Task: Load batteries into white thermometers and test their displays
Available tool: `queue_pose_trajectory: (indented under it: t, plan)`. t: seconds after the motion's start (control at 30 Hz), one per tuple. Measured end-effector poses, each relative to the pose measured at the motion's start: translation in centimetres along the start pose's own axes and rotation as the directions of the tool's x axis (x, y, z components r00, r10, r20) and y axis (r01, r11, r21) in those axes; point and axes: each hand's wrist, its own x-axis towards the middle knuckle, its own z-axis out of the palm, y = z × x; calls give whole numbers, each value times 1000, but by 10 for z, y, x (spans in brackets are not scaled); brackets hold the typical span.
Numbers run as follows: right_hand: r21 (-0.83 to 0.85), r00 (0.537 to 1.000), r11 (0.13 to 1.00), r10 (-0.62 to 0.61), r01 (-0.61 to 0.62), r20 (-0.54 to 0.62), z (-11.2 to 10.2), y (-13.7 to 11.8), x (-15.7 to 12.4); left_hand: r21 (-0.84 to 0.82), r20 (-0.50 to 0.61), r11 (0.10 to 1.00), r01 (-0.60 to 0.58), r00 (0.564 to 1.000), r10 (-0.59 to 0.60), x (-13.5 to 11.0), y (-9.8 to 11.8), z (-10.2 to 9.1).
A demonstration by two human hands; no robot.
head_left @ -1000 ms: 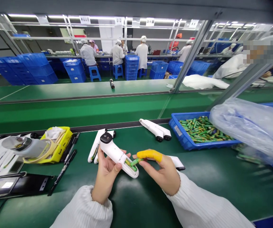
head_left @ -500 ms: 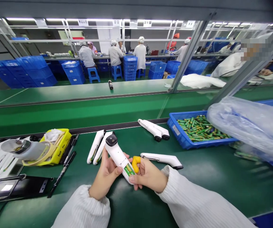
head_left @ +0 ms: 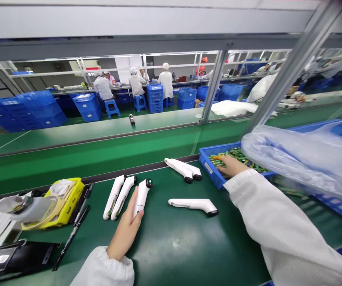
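My left hand (head_left: 127, 228) is closed around the lower part of a white handheld device (head_left: 143, 194) with a bent neck. A green light shows on its black end, and my fingers hide most of its grip. My right hand (head_left: 232, 166) reaches into a blue tray (head_left: 215, 176) of green batteries (head_left: 238, 153). Its index finger wears a yellow finger cot (head_left: 218, 157), and the visible fingers are apart among the batteries. Two similar white devices (head_left: 119, 196) lie just left of my left hand. Another white device (head_left: 193, 204) rests mid-table, with two more (head_left: 184, 170) behind it.
At left, a yellow bin (head_left: 72, 204) stands near pens (head_left: 72, 236) and a black pouch (head_left: 37, 254). Clear plastic bagging (head_left: 302, 155) bulges over the tray's right side. A metal post (head_left: 214, 87) rises beyond the bench. Co-workers (head_left: 166, 85) are in the background.
My right hand has left the device and moved right into the battery tray. The left hand keeps the device, now turned with its compartment out of sight and a green light on.
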Motion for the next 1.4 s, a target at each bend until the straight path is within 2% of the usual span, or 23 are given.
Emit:
queue_pose_trajectory:
  t: [0.1,0.2,0.27,0.33,0.4,0.47,0.53,0.6,0.73,0.9,1.03,1.13,1.27,1.4]
  plan:
    - [1,995,999,-51,51,91,10,17,11,299,-29,948,-108,992,123,8,-13,2]
    - [36,984,995,-102,97,147,20,18,14,404,-58,900,-166,977,206,14,-12,5]
    - [89,974,987,-150,137,169,25,18,14,554,-113,811,-190,947,299,19,-1,9]
    - [151,964,973,-200,174,177,28,19,15,712,-115,665,-224,898,426,28,16,16]
    - [203,960,961,-225,190,166,30,22,17,785,2,528,-325,853,522,43,36,28]
    - [244,965,952,-224,186,138,31,25,19,771,179,429,-470,807,563,64,52,43]
    - [286,970,941,-217,179,107,31,27,21,733,296,374,-569,761,578,89,60,60]
    - [333,974,927,-210,173,80,32,30,23,709,344,350,-612,734,585,112,60,74]
    - [441,987,889,-157,124,38,34,36,27,699,338,356,-621,725,601,135,50,87]
    - [619,997,785,-77,43,28,32,36,26,683,287,402,-610,730,620,137,43,87]
    - [728,997,685,-71,25,32,25,30,18,630,283,443,-638,720,634,139,47,90]
    - [772,997,635,-74,31,21,22,26,15,574,248,509,-641,729,638,139,53,91]
    - [795,999,606,-47,37,-10,23,25,17,434,173,652,-622,768,617,126,60,81]
    - [796,994,601,30,70,-110,18,23,18,231,-33,850,-473,869,493,89,69,57]
